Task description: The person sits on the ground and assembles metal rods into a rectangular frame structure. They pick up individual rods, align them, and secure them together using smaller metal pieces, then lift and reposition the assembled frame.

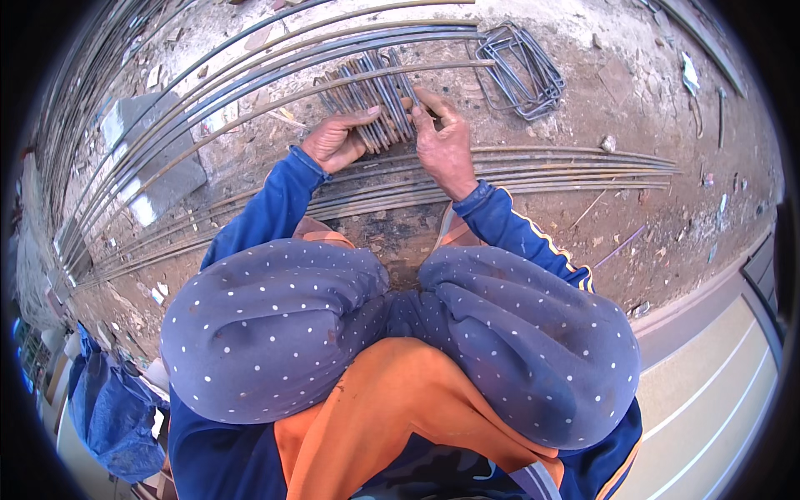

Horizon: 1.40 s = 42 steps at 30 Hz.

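A tight row of bent steel stirrups [364, 83] stands in front of me among long rebar rods. My left hand [335, 143] grips the near left side of this row, its thumb laid along the top and its other fingers partly hidden underneath. At the right end, my right hand [444, 143] pinches the outermost stirrups between thumb and fingers. A long rebar rod [433, 65] runs through or over the row; I cannot tell which. Just right of it, a loose pile of rectangular stirrups [525, 71] lies on the ground.
More rebar rods [575, 158] lie between my feet and the stirrups. A grey block [162, 162] sits under the rods at left. A pale scrap [690, 73] and a short bar [722, 117] lie at far right. Blue plastic sheeting [112, 408] is at lower left, a tiled ledge [708, 383] at lower right.
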Each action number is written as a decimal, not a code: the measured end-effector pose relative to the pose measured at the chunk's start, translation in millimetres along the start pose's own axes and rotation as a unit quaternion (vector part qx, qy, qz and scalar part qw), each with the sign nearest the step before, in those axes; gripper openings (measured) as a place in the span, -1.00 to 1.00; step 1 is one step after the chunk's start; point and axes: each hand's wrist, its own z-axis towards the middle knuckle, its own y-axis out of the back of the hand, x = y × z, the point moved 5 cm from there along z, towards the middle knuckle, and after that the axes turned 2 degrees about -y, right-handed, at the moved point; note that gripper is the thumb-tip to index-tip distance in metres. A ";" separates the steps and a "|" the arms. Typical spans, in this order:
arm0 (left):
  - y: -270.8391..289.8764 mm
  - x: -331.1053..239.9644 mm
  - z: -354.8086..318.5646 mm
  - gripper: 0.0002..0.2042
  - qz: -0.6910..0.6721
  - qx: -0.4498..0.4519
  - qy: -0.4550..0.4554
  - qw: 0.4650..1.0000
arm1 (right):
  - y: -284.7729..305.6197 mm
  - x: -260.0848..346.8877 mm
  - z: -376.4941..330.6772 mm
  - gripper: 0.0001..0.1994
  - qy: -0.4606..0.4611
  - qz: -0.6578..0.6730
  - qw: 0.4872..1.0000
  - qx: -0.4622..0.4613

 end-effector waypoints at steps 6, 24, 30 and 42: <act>6.6 2.0 0.9 -0.58 -0.005 -0.017 0.007 1.000 | -3.4 -10.0 5.3 -0.70 0.099 -0.089 0.991 -0.025; 16.4 10.4 4.4 -0.57 -0.037 -0.004 0.020 0.999 | 141.0 28.4 60.9 -0.63 0.322 -0.500 0.768 -0.238; 7.9 5.8 2.7 -0.63 -0.066 0.026 0.016 0.997 | 159.3 16.6 77.2 -0.72 0.272 -0.513 0.795 -0.174; 22.0 10.8 4.2 -0.54 -0.041 0.007 0.020 0.999 | 129.3 26.5 47.7 -0.70 0.098 -0.367 0.923 -0.068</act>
